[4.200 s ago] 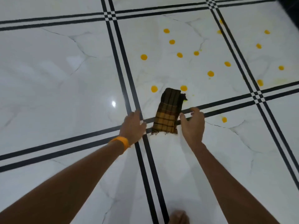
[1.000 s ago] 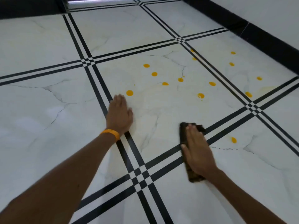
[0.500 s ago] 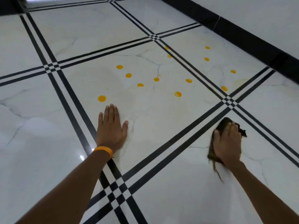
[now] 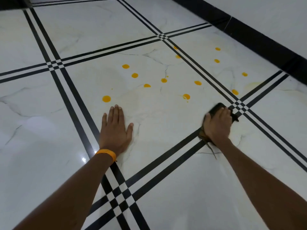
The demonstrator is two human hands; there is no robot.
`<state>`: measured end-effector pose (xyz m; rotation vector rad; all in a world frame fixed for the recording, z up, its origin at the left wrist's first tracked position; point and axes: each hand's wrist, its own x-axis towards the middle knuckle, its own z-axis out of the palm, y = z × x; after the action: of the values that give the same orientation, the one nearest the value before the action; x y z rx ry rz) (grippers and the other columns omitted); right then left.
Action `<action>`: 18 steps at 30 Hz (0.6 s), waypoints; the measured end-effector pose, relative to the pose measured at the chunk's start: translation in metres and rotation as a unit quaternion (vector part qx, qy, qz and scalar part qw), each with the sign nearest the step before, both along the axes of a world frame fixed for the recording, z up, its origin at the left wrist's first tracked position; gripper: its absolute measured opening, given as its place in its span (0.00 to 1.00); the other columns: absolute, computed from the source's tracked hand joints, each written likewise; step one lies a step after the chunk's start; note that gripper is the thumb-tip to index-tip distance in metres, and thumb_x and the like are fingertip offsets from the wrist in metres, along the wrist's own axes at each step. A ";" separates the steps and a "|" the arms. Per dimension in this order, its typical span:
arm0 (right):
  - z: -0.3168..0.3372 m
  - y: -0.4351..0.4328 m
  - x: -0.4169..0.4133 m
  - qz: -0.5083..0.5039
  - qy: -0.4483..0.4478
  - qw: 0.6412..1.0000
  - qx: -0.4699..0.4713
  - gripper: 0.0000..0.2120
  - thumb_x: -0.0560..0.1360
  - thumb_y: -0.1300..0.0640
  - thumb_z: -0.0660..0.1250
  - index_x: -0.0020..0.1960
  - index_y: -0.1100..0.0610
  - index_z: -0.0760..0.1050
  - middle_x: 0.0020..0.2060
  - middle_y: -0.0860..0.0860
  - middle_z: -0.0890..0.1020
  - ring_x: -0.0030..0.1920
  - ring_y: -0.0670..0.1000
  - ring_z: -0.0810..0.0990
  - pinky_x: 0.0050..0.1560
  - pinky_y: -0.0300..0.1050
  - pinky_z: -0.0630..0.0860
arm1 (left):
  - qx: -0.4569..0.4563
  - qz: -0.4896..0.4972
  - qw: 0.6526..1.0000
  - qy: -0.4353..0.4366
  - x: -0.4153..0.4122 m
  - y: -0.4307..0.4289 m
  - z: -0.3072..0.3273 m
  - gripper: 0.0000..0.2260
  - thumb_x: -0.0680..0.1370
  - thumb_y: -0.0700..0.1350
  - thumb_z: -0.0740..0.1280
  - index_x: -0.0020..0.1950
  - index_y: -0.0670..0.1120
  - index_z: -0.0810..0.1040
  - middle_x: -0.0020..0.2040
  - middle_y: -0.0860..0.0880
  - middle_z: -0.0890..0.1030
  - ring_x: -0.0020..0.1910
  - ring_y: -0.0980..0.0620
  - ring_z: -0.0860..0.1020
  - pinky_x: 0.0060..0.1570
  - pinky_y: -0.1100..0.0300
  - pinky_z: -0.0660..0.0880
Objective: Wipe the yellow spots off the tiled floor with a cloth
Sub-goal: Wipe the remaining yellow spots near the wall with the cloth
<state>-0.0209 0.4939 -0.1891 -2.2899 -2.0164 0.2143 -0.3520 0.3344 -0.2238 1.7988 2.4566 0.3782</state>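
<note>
Sliding up and leftward, the right hand point(image 4: 217, 127) is carrying the cloth point(image 4: 218, 107) off the near tile and onto the black stripes, just short of the checkered crossing at its one o'clock; I'm seeing its fingers lying fairly straight, pressing the cloth flat to the floor point(image 4: 49, 163) rather than gripping it, though motion is blurring them; the left hand point(image 4: 116, 128), at nine o'clock of the right, is staying spread flat and empty as a brace, an orange wristband point(image 4: 106, 153) showing; nothing yellow is showing on that near tile, so I'm judging it cleared; the remaining yellow spots point(image 4: 186, 96) are waiting from ten to one o'clock ahead; no writing or brand is showing anywhere.
</note>
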 end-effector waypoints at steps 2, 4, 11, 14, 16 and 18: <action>-0.002 -0.002 -0.068 0.070 -0.002 0.997 0.020 0.36 0.83 0.44 0.47 0.79 0.71 0.49 0.79 0.68 0.55 0.80 0.64 0.53 0.79 0.59 0.51 | 0.000 0.001 1.000 0.000 -0.002 -0.001 0.001 0.35 0.81 0.60 0.44 0.81 0.39 0.48 0.82 0.42 0.50 0.81 0.45 0.48 0.79 0.46 0.44; -0.008 -0.048 -0.113 0.232 -0.010 0.972 0.025 0.35 0.84 0.44 0.48 0.81 0.67 0.48 0.80 0.64 0.53 0.81 0.61 0.51 0.80 0.57 0.50 | 0.002 0.008 1.000 -0.011 -0.004 -0.001 0.003 0.35 0.81 0.61 0.45 0.81 0.40 0.48 0.82 0.42 0.50 0.81 0.46 0.48 0.80 0.47 0.44; -0.007 -0.012 -0.023 0.189 -0.002 0.981 0.035 0.39 0.80 0.40 0.44 0.78 0.69 0.56 0.76 0.68 0.62 0.76 0.67 0.63 0.74 0.65 0.62 | 0.077 0.038 0.990 -0.115 -0.050 -0.010 0.021 0.29 0.79 0.55 0.55 0.74 0.38 0.68 0.74 0.39 0.71 0.73 0.40 0.68 0.75 0.49 0.61; -0.002 0.038 -0.071 0.094 0.024 0.995 0.009 0.42 0.78 0.40 0.42 0.78 0.73 0.53 0.76 0.71 0.60 0.78 0.67 0.58 0.77 0.63 0.55 | 0.075 0.127 0.987 -0.057 -0.120 -0.011 0.019 0.35 0.78 0.59 0.55 0.77 0.36 0.61 0.77 0.37 0.64 0.77 0.39 0.60 0.76 0.43 0.58; -0.015 0.031 -0.107 0.127 0.015 0.992 0.017 0.40 0.79 0.41 0.42 0.79 0.71 0.51 0.79 0.67 0.56 0.80 0.63 0.54 0.80 0.59 0.50 | 0.013 0.150 0.988 -0.018 -0.147 -0.011 0.011 0.40 0.78 0.65 0.51 0.80 0.38 0.53 0.81 0.39 0.56 0.81 0.42 0.52 0.78 0.44 0.50; -0.018 0.012 -0.119 0.232 0.001 0.972 0.030 0.38 0.81 0.41 0.42 0.80 0.68 0.51 0.80 0.64 0.55 0.81 0.60 0.52 0.81 0.56 0.48 | -0.010 0.149 0.989 0.007 -0.151 -0.005 0.005 0.41 0.78 0.68 0.47 0.81 0.39 0.50 0.82 0.41 0.53 0.81 0.44 0.50 0.79 0.44 0.48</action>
<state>-0.1401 0.5059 -0.2075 -1.7494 -2.4883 0.1782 -0.5033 0.3298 -0.2191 1.4304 2.7330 0.3580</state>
